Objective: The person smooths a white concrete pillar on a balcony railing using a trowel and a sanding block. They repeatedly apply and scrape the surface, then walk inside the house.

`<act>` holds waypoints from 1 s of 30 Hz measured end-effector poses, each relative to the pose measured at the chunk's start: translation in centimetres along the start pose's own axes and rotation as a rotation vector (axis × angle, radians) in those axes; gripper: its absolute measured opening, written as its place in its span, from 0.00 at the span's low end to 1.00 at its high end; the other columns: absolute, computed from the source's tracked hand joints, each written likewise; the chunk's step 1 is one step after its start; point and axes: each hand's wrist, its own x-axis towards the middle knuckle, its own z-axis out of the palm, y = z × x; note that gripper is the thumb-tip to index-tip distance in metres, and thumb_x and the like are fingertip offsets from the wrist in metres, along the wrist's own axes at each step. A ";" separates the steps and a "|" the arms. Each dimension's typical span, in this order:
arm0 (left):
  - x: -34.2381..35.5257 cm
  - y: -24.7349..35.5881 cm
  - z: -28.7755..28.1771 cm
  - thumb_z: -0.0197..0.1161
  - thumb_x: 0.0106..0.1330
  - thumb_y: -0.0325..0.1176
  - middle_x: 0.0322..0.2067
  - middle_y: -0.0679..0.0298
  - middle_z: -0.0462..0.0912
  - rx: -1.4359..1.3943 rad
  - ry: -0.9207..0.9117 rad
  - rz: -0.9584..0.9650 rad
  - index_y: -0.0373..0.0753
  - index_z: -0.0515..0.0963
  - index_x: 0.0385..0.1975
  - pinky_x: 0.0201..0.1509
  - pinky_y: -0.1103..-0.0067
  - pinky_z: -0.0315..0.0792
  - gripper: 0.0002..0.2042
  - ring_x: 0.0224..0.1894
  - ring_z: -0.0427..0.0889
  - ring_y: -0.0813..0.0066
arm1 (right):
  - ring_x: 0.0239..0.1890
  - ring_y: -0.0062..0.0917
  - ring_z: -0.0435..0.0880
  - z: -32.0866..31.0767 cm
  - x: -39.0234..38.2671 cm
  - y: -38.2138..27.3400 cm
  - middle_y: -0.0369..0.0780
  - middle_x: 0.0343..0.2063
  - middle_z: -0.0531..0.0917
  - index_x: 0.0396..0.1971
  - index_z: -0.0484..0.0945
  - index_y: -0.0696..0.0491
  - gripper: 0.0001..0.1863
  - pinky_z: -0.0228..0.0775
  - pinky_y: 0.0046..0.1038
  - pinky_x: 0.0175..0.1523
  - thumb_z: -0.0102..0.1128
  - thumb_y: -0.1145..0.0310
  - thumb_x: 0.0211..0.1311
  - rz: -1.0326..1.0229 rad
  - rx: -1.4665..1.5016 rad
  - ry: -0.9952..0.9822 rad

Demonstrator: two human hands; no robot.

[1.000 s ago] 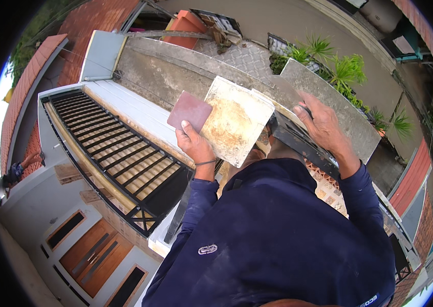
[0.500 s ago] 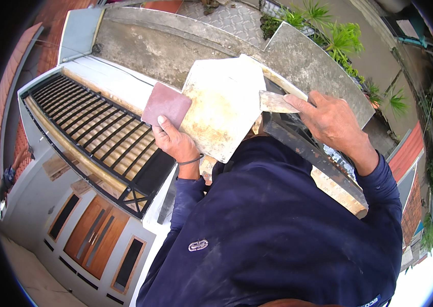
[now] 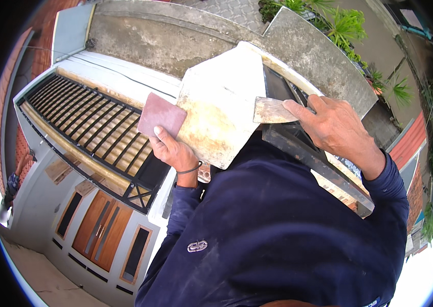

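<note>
My left hand grips a maroon square pad, its thumb on the face, beside the left edge of a white slab with rusty-brown stains. I cannot tell whether that hand also touches the slab. My right hand is closed on a flat scraper, index finger along it; the worn, pale blade reaches to the slab's right edge. The scraper's handle is hidden in the fist. My dark sleeves and shirt fill the lower middle, just below the slab.
A black barred railing over corrugated sheeting runs left, above a wooden double door. A concrete ledge curves behind the slab, with plants beyond. A dark metal beam slants below my right hand. Another person is at far left.
My right hand has come down and turned, bringing the scraper blade across to the slab's edge. My left hand and pad have moved left and lower in view as the camera shifted.
</note>
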 end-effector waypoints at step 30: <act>0.3 -0.2 -0.4 0.51 0.89 0.50 0.34 0.61 0.79 0.171 -0.007 -0.007 0.32 0.73 0.40 0.44 0.75 0.78 0.23 0.37 0.77 0.76 | 0.31 0.38 0.84 1.5 1.5 -0.1 0.44 0.34 0.76 0.67 0.77 0.52 0.32 0.77 0.41 0.34 0.68 0.76 0.59 -0.011 0.019 0.023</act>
